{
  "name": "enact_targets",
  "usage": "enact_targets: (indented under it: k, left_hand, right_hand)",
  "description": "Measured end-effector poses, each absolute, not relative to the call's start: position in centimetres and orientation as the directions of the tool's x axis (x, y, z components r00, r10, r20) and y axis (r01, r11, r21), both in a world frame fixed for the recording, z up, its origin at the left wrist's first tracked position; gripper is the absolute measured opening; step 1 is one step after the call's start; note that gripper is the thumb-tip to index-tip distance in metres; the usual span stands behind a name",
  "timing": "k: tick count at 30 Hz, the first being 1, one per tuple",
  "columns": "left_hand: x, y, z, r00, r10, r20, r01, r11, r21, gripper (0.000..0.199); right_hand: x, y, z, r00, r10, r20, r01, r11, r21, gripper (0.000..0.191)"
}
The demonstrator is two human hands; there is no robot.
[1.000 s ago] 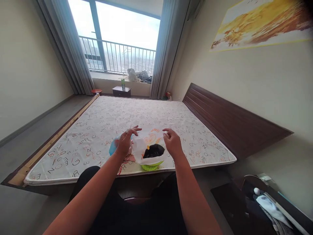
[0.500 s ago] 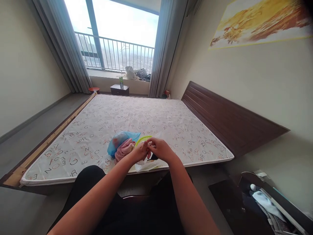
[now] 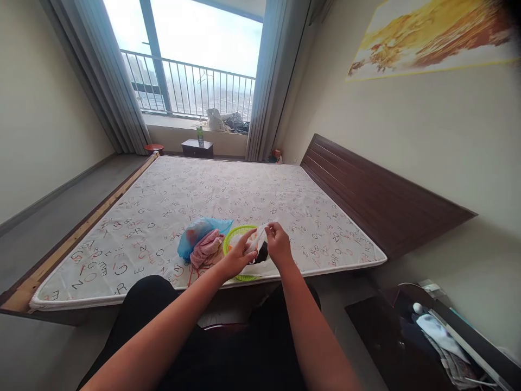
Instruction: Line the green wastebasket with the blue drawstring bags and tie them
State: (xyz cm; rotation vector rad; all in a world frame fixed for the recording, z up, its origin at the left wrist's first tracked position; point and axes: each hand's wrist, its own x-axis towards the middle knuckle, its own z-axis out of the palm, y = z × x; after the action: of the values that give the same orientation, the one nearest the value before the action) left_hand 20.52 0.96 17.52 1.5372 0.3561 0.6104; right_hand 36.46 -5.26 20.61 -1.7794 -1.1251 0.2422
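Observation:
My right hand (image 3: pixel 279 244) is closed in a pinch on a thin white plastic bag (image 3: pixel 260 237). The fingers of my left hand (image 3: pixel 240 256) are curled on the bag's lower left part. Both hands are over a lime-green slatted basket (image 3: pixel 228 238) on the mattress near its front edge. Something black (image 3: pixel 262 252), whose kind I cannot make out, shows between the hands. Left of the basket lies a crumpled pink towel (image 3: pixel 207 247), against a blue plastic bag (image 3: pixel 191 237) with contents that I cannot identify.
The mattress (image 3: pixel 183 190) with printed letters spreads out ahead, with a dark wooden headboard (image 3: pixel 366 184) on the right. A dark bedside cabinet (image 3: pixel 380 342) stands at the lower right, items on it. By the window are a small nightstand (image 3: pixel 197 148) and a red stool (image 3: pixel 154 147).
My hands, close together before, have moved apart, my right hand a little to the right. The white plastic bag is now lifted between them, and more of the green basket shows.

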Motion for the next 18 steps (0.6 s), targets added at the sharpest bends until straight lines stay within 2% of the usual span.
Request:
enact_targets:
  k: [3, 5, 7, 9, 11, 14, 16, 18]
  left_hand:
    - [20.4, 0.5, 17.3, 0.885, 0.447, 0.133, -0.054, -0.185, 0.981, 0.051]
    - [20.4, 0.8, 17.0, 0.897, 0.434, 0.083, 0.023, -0.233, 0.972, 0.038]
    - [20.5, 1.3, 16.6, 0.834, 0.547, 0.078, 0.069, -0.244, 0.967, 0.032]
    - [20.5, 1.9, 16.2, 0.726, 0.681, 0.096, 0.057, -0.199, 0.978, 0.034]
    - [20.5, 2.0, 15.9, 0.669, 0.735, 0.107, -0.018, -0.127, 0.992, 0.039]
    - [20.7, 1.2, 15.9, 0.683, 0.704, 0.194, -0.137, -0.138, 0.981, 0.043]
    - [20.9, 0.4, 16.0, 0.705, 0.658, 0.266, -0.185, -0.192, 0.964, 0.058]
    - [21.2, -0.3, 16.0, 0.721, 0.63, 0.289, -0.205, -0.204, 0.957, 0.079]
  right_hand:
    - [36.9, -5.3, 20.3, 0.567, 0.775, 0.278, 0.508, -0.063, -0.859, 0.03]
    - [37.2, -5.6, 20.5, 0.531, 0.809, 0.253, 0.489, -0.049, -0.871, 0.03]
    - [37.4, -6.2, 21.1, 0.508, 0.825, 0.249, 0.494, -0.042, -0.868, 0.03]
    - [37.4, -6.9, 22.1, 0.437, 0.862, 0.257, 0.543, -0.025, -0.839, 0.028]
    - [36.8, -7.5, 23.2, 0.272, 0.931, 0.245, 0.639, 0.016, -0.769, 0.021]
    - [34.9, -8.1, 24.6, 0.0, 0.987, 0.163, 0.795, 0.099, -0.599, 0.015]
    - [33.5, -8.3, 25.3, -0.06, 0.994, 0.09, 0.886, 0.095, -0.454, 0.013]
    - [32.6, -8.6, 25.8, -0.05, 0.998, 0.028, 0.945, 0.056, -0.323, 0.016]
